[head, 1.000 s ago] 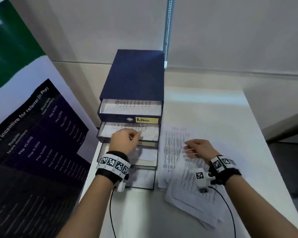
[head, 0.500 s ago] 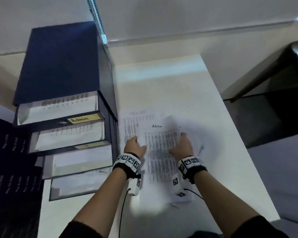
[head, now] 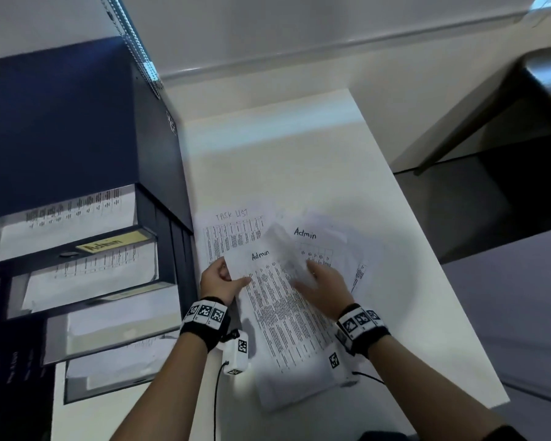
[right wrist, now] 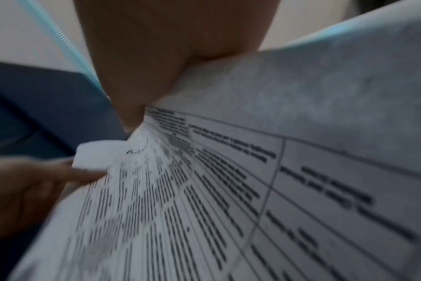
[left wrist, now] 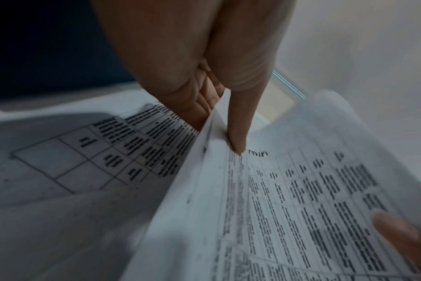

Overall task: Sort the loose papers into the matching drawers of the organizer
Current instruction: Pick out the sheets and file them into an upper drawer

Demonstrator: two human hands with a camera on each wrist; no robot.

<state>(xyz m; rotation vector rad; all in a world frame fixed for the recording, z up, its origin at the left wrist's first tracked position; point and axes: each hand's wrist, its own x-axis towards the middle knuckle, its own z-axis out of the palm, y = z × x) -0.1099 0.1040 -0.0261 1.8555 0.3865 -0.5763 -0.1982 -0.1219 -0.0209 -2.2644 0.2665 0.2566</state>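
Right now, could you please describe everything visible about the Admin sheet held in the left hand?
The Admin sheet is thin white paper, handwritten "Admin" above a dense printed table. It lies tilted atop the loose pile on the white table. The left hand pinches its left edge, thumb on top; the right hand lifts another sheet off its right side.

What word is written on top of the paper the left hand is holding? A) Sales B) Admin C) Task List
B: the left hand pinches the edge of a sheet with "Admin" handwritten at its top; the "Task List" sheet lies flat underneath.
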